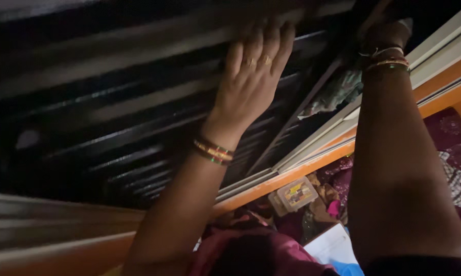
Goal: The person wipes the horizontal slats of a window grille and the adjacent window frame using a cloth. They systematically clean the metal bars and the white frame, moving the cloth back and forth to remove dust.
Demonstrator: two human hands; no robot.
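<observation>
Left hand (pixel 251 82) lies flat, palm against the corrugated metal sheet (pixel 113 117), fingers together and extended, tips up over a ridge near the top edge. Its grip clamps on nothing, just pressed on the sheet. Two gold rings (pixel 258 61) sit on the middle fingers; a stack of gold, red and green bangles (pixel 213 152) circles the wrist.

Right hand (pixel 389 30) reaches up at top right, near where the sheet meets a pale metal rail (pixel 343 120). The hand is in shadow and cropped; I cannot tell if its grip is together or apart, or what it touches. It wears thin gold and green bangles plus a pale thread at the wrist (pixel 389 59).

The sheet is dark, glossy and ribbed, with ridges running left to right and slightly blurred. It fills the upper left and centre. A thin dark bar (pixel 297 115) crosses it diagonally. A crumpled dark green cloth (pixel 338 92) is wedged between bar and rail.

Below the rail runs an orange-painted wooden edge (pixel 291 176), a smooth diagonal band.

Under it sits a small rectangular clear plastic box (pixel 294 194) with rounded corners and a multicolour label on the lid, lying on mixed maroon and brown fabrics (pixel 338 189). More patterned maroon cloth (pixel 455 148) lies at far right. A white paper sheet (pixel 332 245) with a blue patch is at bottom centre, just beside a magenta garment (pixel 251 250).
</observation>
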